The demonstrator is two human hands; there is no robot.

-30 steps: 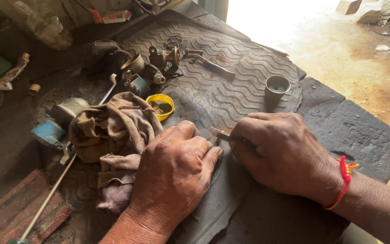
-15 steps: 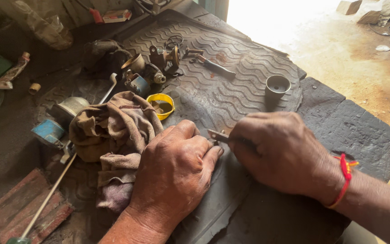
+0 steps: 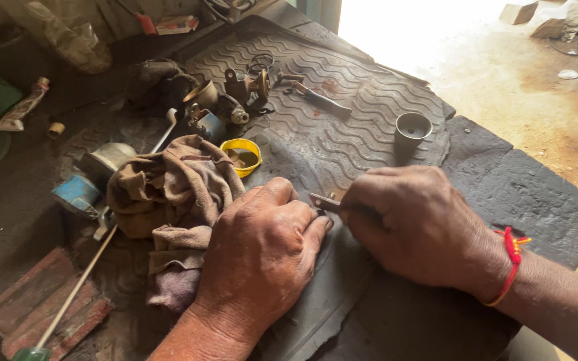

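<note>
Metal, thin and flat: a small blade-like tool (image 3: 324,201) is pinched in the right hand (image 3: 417,227), whose fingers are curled closed around it so that only the short tip shows beyond the knuckles. That tip lies just beside the left hand's fingertips (image 3: 316,230), close above the dark ribbed rubber mat (image 3: 369,127). The left hand (image 3: 262,257) is pressed palm-down on the mat with fingers bent and together; whether it pins anything beneath them cannot be told.

Handling, as a judgement: the tool looks stiff, light and narrow, probably greasy and so apt to slip or twist; the hold belongs on the hidden shank, well back from the tip, as the right hand has it. Its long axis runs roughly level across the view, from inside the right fist toward the left hand, tip pointing at the left index finger.

Beyond the left knuckles lies a crumpled brown rag (image 3: 168,194), then a yellow cap (image 3: 243,155). Ahead of the right fingers stands a small metal cup (image 3: 413,127). A red thread (image 3: 511,264) circles the right wrist.
</note>
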